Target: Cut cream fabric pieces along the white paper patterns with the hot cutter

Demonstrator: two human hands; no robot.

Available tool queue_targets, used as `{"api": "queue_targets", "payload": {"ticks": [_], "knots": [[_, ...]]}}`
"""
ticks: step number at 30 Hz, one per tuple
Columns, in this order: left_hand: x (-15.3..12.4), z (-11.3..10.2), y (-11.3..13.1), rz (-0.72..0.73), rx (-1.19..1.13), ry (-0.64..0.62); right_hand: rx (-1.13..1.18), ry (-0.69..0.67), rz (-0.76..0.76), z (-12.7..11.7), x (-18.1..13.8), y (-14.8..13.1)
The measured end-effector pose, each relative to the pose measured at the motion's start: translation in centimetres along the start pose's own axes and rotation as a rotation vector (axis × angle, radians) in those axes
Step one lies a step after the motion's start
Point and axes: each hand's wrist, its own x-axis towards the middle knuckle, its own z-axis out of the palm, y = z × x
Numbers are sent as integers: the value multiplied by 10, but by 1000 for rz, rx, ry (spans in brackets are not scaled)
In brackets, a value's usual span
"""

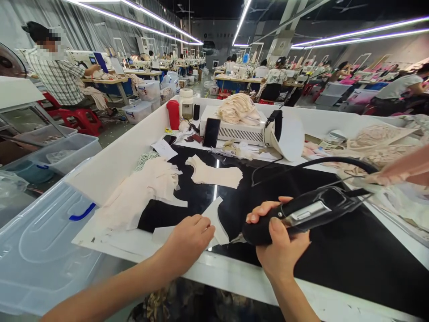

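My right hand (279, 239) is wrapped round a black corded cutting tool (301, 214), its metal tip pointing left at a white fabric piece (214, 219) on the glossy black work surface (335, 250). My left hand (189, 239), fingers curled, presses down on the near edge of that piece. Beyond it lie a stack of cream fabric pieces (140, 194) and one separate cut piece (214, 174). The tool's black cable (335, 161) loops up to the right.
The white-rimmed table (117, 156) holds a red cup (173, 114), a phone (211, 132), a white box topped with cloth (239, 120) and a white lamp (284, 134). Clear plastic bins (40, 241) stand left. Another person's arm (405, 167) reaches in at right. Workers sit at sewing tables behind.
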Motion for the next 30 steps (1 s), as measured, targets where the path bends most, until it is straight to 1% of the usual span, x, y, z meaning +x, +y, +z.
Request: {"api": "queue_targets", "payload": {"ticks": [4, 7, 10, 14, 20, 30], "knots": [[5, 0, 10, 222, -151, 57, 19, -15, -14, 1, -1, 4], [11, 5, 14, 310, -194, 64, 28, -35, -7, 1, -3, 7], [15, 13, 12, 311, -212, 63, 20, -47, -7, 1, -5, 8], [15, 21, 4, 279, -261, 62, 7, -54, -17, -1, -7, 6], [12, 20, -5, 262, -290, 74, 0, -64, -23, -2, -8, 4], [10, 19, -5, 256, -313, 86, 4, -52, -27, 0, -8, 3]]}}
